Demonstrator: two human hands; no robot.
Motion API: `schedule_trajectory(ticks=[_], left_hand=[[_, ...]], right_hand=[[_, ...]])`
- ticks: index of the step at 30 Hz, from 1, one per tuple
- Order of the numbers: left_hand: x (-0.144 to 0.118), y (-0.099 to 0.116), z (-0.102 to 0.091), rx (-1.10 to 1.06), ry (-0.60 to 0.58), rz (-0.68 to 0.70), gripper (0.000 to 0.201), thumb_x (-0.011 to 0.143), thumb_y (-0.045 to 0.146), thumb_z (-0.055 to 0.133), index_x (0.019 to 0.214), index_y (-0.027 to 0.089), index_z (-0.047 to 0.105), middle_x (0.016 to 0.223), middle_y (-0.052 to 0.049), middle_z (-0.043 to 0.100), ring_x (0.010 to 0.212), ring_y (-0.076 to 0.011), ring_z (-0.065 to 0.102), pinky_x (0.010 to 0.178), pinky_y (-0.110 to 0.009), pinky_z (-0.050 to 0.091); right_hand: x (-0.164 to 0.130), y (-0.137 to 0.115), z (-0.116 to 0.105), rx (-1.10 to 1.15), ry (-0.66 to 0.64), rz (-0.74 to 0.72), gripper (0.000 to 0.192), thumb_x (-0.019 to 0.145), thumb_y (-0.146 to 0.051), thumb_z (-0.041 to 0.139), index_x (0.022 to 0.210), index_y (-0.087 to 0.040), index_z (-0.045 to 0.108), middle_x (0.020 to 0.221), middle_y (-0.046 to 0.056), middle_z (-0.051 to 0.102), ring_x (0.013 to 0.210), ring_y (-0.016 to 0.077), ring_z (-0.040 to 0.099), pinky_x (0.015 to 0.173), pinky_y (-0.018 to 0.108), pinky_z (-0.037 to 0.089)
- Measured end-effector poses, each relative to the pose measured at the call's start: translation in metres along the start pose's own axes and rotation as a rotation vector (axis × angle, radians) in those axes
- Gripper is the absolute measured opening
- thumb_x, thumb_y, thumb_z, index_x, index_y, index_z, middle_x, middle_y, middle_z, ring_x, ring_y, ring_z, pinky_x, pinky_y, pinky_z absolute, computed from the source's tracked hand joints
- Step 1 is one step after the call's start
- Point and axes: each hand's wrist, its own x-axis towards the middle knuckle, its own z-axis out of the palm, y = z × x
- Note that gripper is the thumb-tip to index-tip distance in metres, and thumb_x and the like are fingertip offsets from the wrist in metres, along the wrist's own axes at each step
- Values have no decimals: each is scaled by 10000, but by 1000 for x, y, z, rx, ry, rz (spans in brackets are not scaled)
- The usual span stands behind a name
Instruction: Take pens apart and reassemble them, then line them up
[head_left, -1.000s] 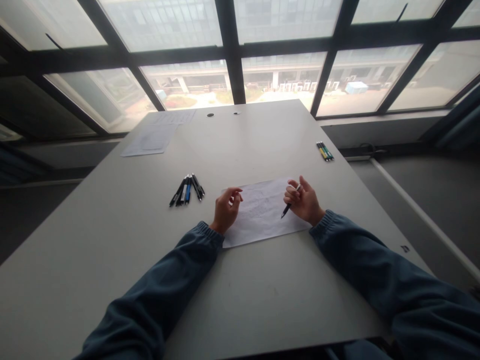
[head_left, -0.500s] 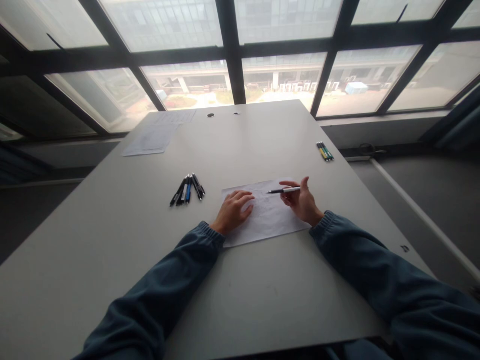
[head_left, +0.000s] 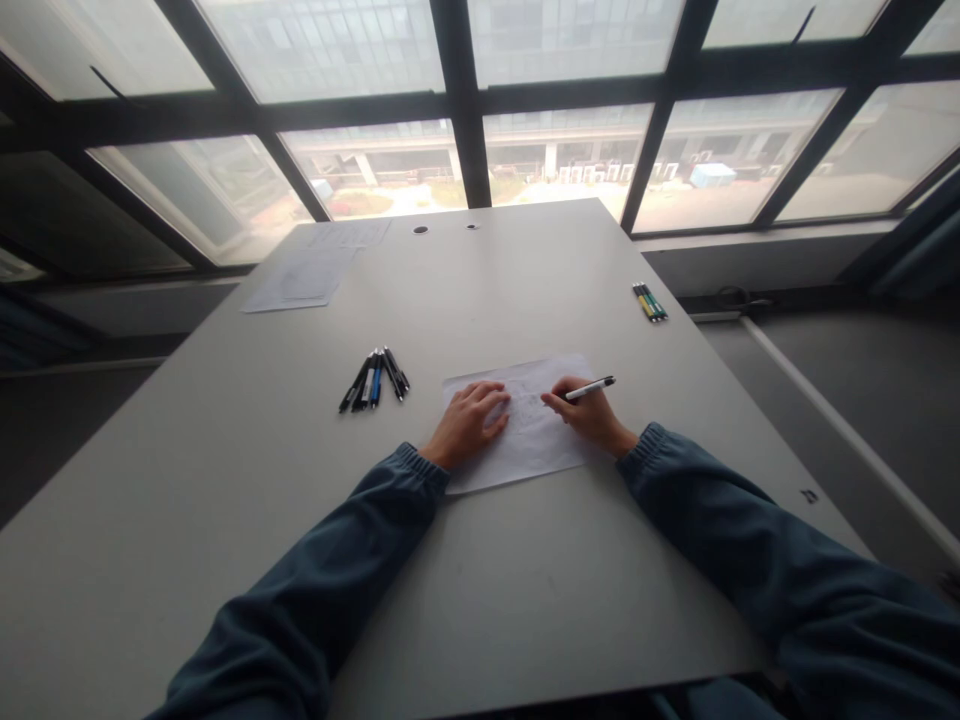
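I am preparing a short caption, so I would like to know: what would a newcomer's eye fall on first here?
Probably the bright windows across the top, beyond the pale table. Then, near the middle, the left hand rests on a white sheet of paper, and the right hand holds a black-and-white pen over it. A cluster of pens, one blue, lies left of the paper.

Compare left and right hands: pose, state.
Pose: left hand lies palm-down, fingers extended; right hand is curled. State: left hand rests on the white paper sheet, holding nothing visible; right hand grips a slim black-and-white pen. Shared: both are bare, with blue fabric sleeves.
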Motion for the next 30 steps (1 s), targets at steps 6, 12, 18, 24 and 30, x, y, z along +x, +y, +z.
schedule_trajectory(ticks=[6, 12, 18, 24, 30], left_hand=[[1, 1, -1, 9, -11, -2, 295, 914, 316, 600, 1198, 255, 650, 1321, -81, 619, 1248, -287, 538, 1048, -486, 453], [0, 2, -2, 13, -32, -17, 292, 924, 329, 583, 1199, 255, 646, 1331, -69, 609, 1256, -271, 528, 1069, -470, 440], [1, 4, -4, 27, -51, -27, 294, 938, 341, 558, 1208, 258, 641, 1340, -63, 602, 1270, -262, 516, 1081, -457, 429], [0, 1, -2, 24, -42, -20, 290, 932, 334, 572, 1203, 256, 637, 1339, -58, 603, 1267, -264, 516, 1078, -455, 429], [0, 2, -2, 26, -44, -20, 291, 930, 334, 578, 1205, 256, 635, 1338, -58, 605, 1265, -265, 517, 1067, -458, 433]], right_hand=[[0, 14, 2, -62, -41, 36, 278, 843, -427, 695, 720, -217, 561, 554, -16, 605, 428, 122, 518, 439, 243, 363], [2, 13, 3, -156, -65, 24, 269, 839, -376, 677, 694, -216, 516, 531, -24, 577, 457, 115, 491, 459, 233, 343], [3, 12, 3, -220, -84, 11, 250, 840, -361, 651, 691, -211, 516, 513, -31, 553, 478, 112, 471, 483, 234, 336], [4, 11, 3, -258, -35, -4, 237, 819, -324, 639, 660, -211, 505, 513, -27, 538, 503, 118, 463, 499, 241, 330], [4, 13, 4, -257, -51, -31, 254, 821, -349, 654, 668, -207, 509, 540, -28, 536, 521, 116, 451, 516, 244, 327]])
